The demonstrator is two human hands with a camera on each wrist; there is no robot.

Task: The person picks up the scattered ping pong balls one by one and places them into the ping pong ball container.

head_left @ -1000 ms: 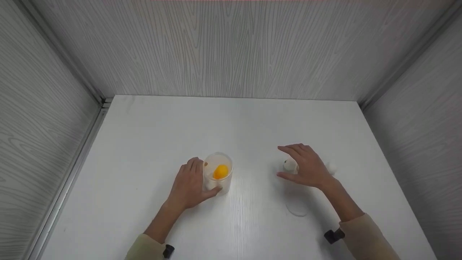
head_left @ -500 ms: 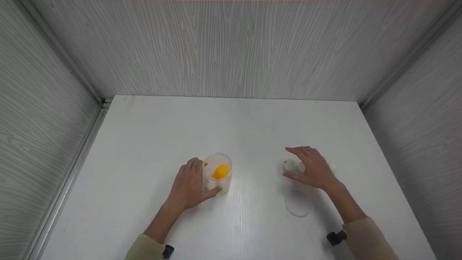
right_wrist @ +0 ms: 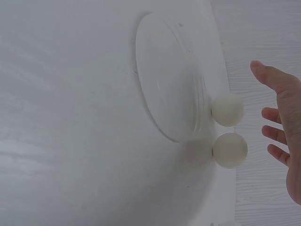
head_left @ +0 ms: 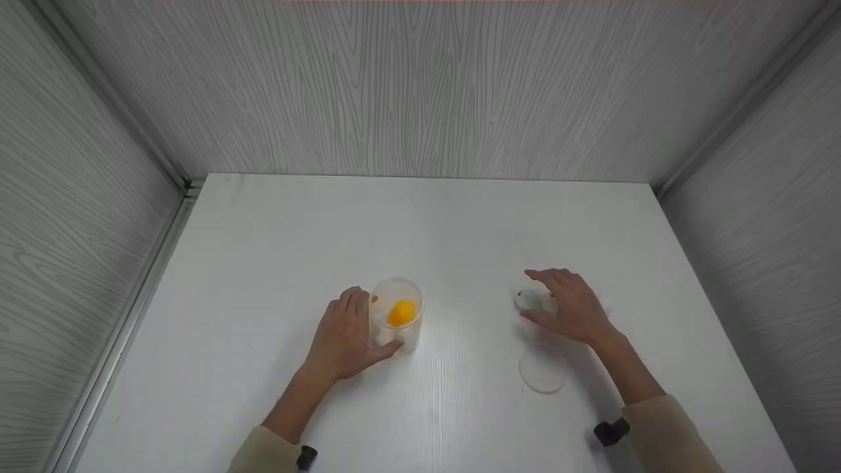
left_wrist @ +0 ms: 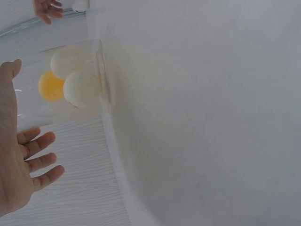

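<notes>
Lower right of centre in the head view, our right hand (head_left: 570, 307) has sunk onto the white balls (head_left: 527, 300), fingers loosely spread, gripping nothing yet (clear lid (head_left: 542, 373) just below). Left hand (head_left: 343, 337) stays curled round the clear cup (head_left: 397, 315), lower centre.

Head camera overlooks the table (head_left: 420, 223); wrist cameras skim it close.
</notes>
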